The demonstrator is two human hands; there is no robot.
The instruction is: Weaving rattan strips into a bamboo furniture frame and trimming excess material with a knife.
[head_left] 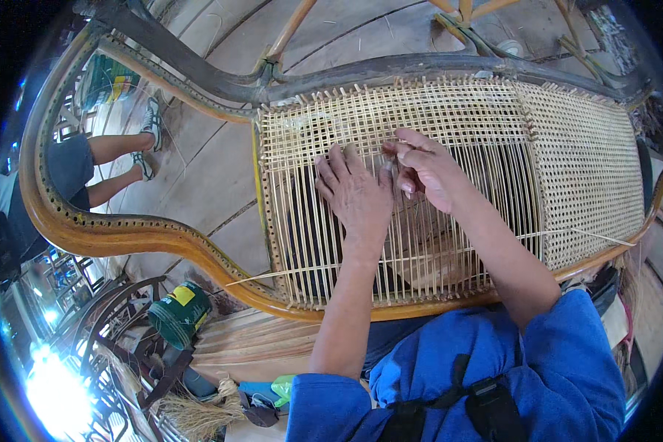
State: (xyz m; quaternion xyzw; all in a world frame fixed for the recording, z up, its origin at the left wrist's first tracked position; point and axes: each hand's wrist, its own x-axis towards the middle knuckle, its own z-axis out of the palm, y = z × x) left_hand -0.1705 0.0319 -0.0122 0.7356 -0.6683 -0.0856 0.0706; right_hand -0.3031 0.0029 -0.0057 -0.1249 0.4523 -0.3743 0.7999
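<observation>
2 hands on 1 cane seat panel (449,184), which lies flat in a curved wooden bench frame (125,236) — left hand (357,195) palm-down, fingers spread and pressing on the upright strands, gripping nothing; right hand (427,169) curled just beside it, fingertips pinched together on 1 thin cane strand (389,163). 1 finished woven section (589,177) at the panel's right end. Nearby — 1 green can (178,313) on the floor at lower left, 2 legs of another person (121,166) at far left.
</observation>
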